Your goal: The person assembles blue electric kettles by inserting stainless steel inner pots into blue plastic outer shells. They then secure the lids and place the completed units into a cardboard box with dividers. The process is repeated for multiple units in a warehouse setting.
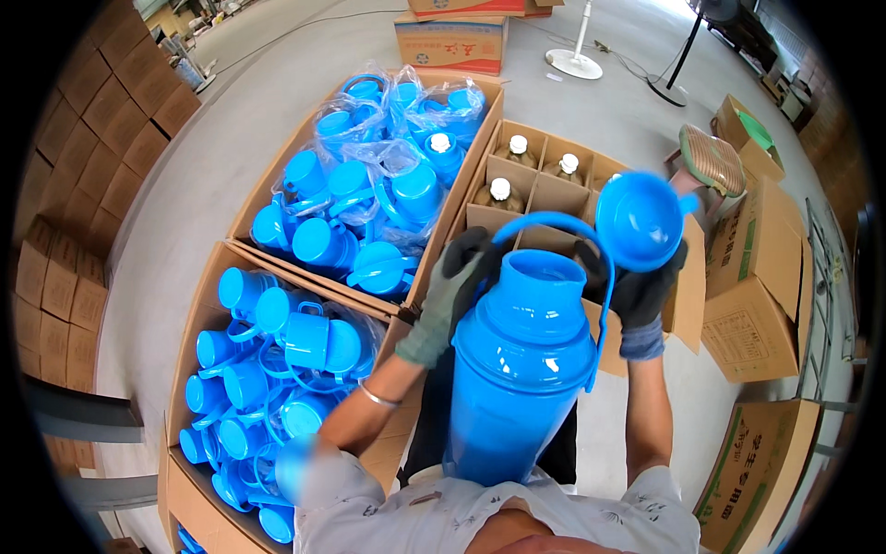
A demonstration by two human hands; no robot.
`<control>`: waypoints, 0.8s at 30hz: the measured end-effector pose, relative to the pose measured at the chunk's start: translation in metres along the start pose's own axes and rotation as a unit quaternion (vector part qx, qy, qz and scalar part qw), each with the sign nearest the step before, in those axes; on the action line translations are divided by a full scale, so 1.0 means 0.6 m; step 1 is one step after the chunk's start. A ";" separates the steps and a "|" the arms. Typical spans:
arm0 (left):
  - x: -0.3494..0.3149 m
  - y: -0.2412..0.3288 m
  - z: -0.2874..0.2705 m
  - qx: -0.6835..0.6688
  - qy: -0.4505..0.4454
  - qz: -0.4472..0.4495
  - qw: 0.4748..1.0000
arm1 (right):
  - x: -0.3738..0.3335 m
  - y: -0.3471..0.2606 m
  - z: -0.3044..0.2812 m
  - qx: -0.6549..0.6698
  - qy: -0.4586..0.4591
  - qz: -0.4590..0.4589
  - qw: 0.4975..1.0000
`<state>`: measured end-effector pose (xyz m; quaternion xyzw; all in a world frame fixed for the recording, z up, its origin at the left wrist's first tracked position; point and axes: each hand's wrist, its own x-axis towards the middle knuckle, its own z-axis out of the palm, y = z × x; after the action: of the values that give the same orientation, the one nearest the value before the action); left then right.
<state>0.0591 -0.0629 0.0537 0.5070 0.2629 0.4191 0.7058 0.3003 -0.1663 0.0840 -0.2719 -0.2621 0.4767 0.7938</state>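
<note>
A blue thermos flask [521,369] stands upright against my body, its mouth uncovered and its carrying handle [556,220] raised in an arc. At the flask's left shoulder, near the foot of the handle, my gloved left hand [454,282] is closed on it. To the right of the neck, my gloved right hand [649,288] holds a blue cup-shaped lid [643,223] with its hollow side facing up; the lid is slightly blurred. Beyond the flask is a divided carton [531,194] with glass bottles, white-stoppered, in several compartments. My arms and the flask hide part of it.
Two open cartons on the left hold blue flask parts [318,242] and blue cups [245,383], some in clear plastic. Carton stacks [115,102] line the left side. A padded stool [711,157], cartons [757,277] and a fan stand [574,63] are around the right and far side.
</note>
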 end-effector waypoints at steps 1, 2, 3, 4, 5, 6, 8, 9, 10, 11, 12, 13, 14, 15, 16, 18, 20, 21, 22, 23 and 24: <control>-0.020 0.022 0.007 -0.009 0.015 0.050 0.999 | 0.035 -0.010 0.006 0.006 -0.021 -0.010 1.000; -0.047 0.018 -0.004 -0.053 0.021 0.048 0.997 | 0.073 -0.018 0.016 0.014 -0.046 -0.016 0.999; -0.076 0.010 -0.016 -0.097 0.023 0.045 0.994 | 0.119 -0.014 0.011 0.023 -0.061 -0.004 0.998; -0.074 0.016 -0.023 -0.049 -0.037 0.097 0.993 | 0.165 -0.012 0.005 0.026 -0.073 0.003 0.997; -0.072 0.022 -0.030 -0.005 -0.093 0.153 0.984 | 0.216 0.007 -0.012 -0.013 -0.047 0.027 0.998; -0.066 0.046 -0.028 0.142 -0.195 0.259 0.935 | 0.269 0.041 -0.033 -0.048 -0.022 0.053 0.997; -0.074 0.039 -0.021 -0.011 -0.166 0.211 0.963 | 0.347 0.133 -0.010 -0.284 0.016 -0.007 0.959; -0.059 0.017 -0.044 -0.109 -0.220 0.224 0.943 | 0.393 0.179 -0.014 -0.298 -0.039 -0.062 0.952; -0.055 0.003 -0.060 -0.181 -0.195 0.203 0.942 | 0.409 0.219 0.036 -0.340 -0.013 -0.027 0.940; -0.053 -0.006 -0.067 -0.255 -0.175 0.177 0.934 | 0.450 0.268 0.035 -0.397 -0.052 -0.145 0.905; -0.047 -0.006 -0.076 -0.262 -0.158 0.163 0.938 | 0.478 0.306 0.046 -0.526 -0.077 -0.230 0.815; -0.043 -0.005 -0.086 -0.265 -0.136 0.150 0.943 | 0.489 0.334 0.070 -0.626 -0.111 -0.193 0.747; -0.040 0.002 -0.082 -0.221 -0.079 0.097 0.967 | 0.500 0.359 0.067 -0.698 -0.119 -0.144 0.691; -0.038 0.012 -0.070 -0.178 -0.025 0.044 0.983 | 0.515 0.387 0.053 -0.765 -0.125 -0.096 0.624; -0.034 0.018 -0.063 -0.133 0.026 -0.011 0.991 | 0.530 0.409 0.036 -0.824 -0.127 -0.045 0.550; -0.014 0.013 -0.068 -0.107 -0.011 -0.007 0.994 | 0.549 0.415 0.031 -0.849 -0.153 0.073 0.500; 0.008 0.014 -0.066 -0.127 -0.019 -0.023 0.991 | 0.545 0.396 0.018 -0.842 -0.172 0.047 0.509; 0.022 0.014 -0.065 -0.108 -0.048 -0.010 0.993 | 0.532 0.374 0.028 -0.830 -0.172 0.023 0.530; 0.041 0.013 -0.064 -0.090 -0.078 0.002 0.993 | 0.515 0.343 0.029 -0.769 -0.200 -0.002 0.607; 0.057 0.011 -0.062 -0.075 -0.110 0.009 0.991 | 0.484 0.303 0.032 -0.701 -0.223 -0.023 0.677; 0.065 0.011 -0.067 -0.057 -0.122 0.016 0.991 | 0.401 0.239 0.092 -0.592 -0.239 0.011 0.770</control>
<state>0.0448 -0.0086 0.0481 0.5175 0.1425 0.3795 0.7536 0.2730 0.1169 0.0633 -0.5680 -0.6704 0.2860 0.3822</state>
